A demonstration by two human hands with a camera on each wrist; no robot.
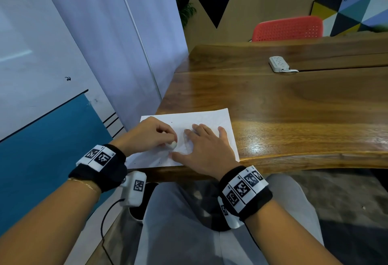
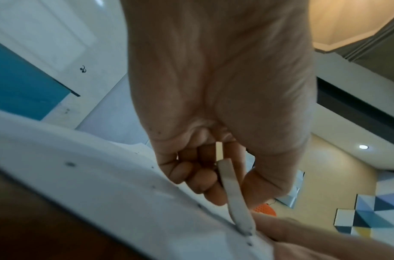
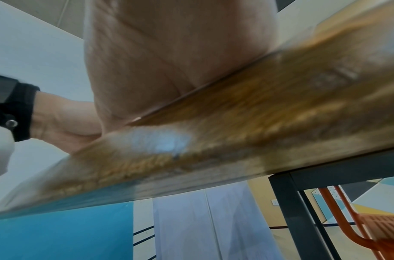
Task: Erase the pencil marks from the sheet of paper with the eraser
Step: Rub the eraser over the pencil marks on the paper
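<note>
Under both hands: sheet of paper (image 1: 201,118), flat on the wooden table (image 1: 294,105) at its near edge
Left hand (image 1: 147,132): fingers curled round the eraser (image 1: 172,144), its white tip pressed to the sheet just beside the right thumb, a grip that probably suits short, firm strokes
Eraser from the left wrist: pale strip (image 2: 233,193) running out of the curled fingers (image 2: 191,177), far end touching the paper (image 2: 102,176)
Right hand (image 1: 206,151): spread flat with straight fingers on the sheet, holding nothing; likely there to stop the paper sliding or creasing under the rubbing
Pencil marks: faint lines between the two hands, too pale to trace; small dark specks nearer the left wrist
Beyond the right hand: white power strip (image 1: 278,63), well apart
Writing: only square coded markers on the wristbands (image 1: 244,189); tiny characters beside them, unreadable
</note>
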